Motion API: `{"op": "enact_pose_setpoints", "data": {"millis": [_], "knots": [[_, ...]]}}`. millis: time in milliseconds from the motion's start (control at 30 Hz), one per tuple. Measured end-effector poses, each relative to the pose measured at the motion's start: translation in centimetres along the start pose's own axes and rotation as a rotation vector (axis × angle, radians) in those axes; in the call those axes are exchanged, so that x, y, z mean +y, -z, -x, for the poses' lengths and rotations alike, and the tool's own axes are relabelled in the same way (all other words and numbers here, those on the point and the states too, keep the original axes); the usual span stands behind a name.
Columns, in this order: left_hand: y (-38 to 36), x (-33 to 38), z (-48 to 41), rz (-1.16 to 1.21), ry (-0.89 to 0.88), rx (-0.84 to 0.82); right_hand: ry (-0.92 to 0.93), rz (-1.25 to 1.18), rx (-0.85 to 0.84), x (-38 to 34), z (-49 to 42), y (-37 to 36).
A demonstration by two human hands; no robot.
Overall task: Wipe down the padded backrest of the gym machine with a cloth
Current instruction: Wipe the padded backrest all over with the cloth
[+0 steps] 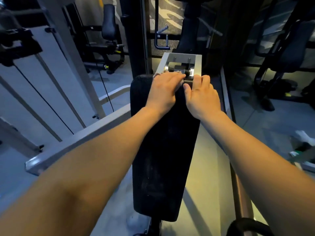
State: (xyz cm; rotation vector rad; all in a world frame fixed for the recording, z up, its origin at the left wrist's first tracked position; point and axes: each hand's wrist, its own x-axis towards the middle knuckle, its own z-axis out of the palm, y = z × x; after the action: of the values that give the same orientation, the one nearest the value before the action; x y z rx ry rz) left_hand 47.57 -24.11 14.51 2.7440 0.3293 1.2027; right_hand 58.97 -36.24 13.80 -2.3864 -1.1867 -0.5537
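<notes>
The long black padded backrest (163,150) runs down the middle of the view. Both hands lie at its far top end. My left hand (164,90) presses flat on a pale cloth (181,84), of which only small bits show at the fingertips and beside the thumb. My right hand (202,96) rests on the top right corner of the pad, fingers curled over the edge by a black part of the frame. Most of the cloth is hidden under my left hand.
A grey metal bracket with rollers (180,65) sits just beyond the pad's top. Grey frame bars (81,135) and cables stand to the left. Other black gym machines (109,41) fill the background. A round black pad (247,227) is at the lower right.
</notes>
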Motion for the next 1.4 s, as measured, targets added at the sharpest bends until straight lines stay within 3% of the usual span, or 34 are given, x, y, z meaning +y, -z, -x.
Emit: {"op": "enact_pose_setpoints", "data": {"millis": [167, 267, 433, 633, 833, 1033, 1100, 1233, 1300, 1400], "knots": [[1.3, -3.4, 0.6, -0.138, -0.086, -0.081, 0.035, 0.025, -0.048, 1.0, 0.1, 0.7], [3.0, -6.6, 1.8, -0.131, 0.087, -0.015, 0.025, -0.023, -0.061, 0.6, 0.3, 0.7], [0.6, -1.8, 2.2, -0.072, 0.196, 0.017, -0.010, -0.047, -0.047, 0.3, 0.3, 0.2], [1.7, -2.5, 5.3, -0.141, 0.124, -0.216, -0.040, -0.083, -0.157, 0.2, 0.2, 1.1], [1.1, 0.2, 8.2, -0.211, 0.330, -0.239, 0.039, -0.062, -0.117, 0.8, 3.9, 1.3], [0.5, 1.7, 13.0, -0.350, 0.419, -0.678, 0.082, 0.039, -0.092, 0.7, 6.8, 0.5], [1.3, 1.8, 12.1, -0.338, 0.387, -0.611, 0.127, 0.028, -0.070, 0.6, 6.9, 0.3], [3.5, 1.6, 8.3, -0.085, 0.338, -0.111, -0.015, -0.227, -0.066, 0.8, 6.3, -0.5], [3.3, 2.0, 5.9, -0.065, 0.326, -0.055, -0.065, -0.391, -0.058, 1.0, 6.3, -1.5], [1.0, 2.6, 4.6, -0.099, 0.331, -0.152, -0.053, -0.466, 0.018, 1.2, 6.1, -3.1]]}}
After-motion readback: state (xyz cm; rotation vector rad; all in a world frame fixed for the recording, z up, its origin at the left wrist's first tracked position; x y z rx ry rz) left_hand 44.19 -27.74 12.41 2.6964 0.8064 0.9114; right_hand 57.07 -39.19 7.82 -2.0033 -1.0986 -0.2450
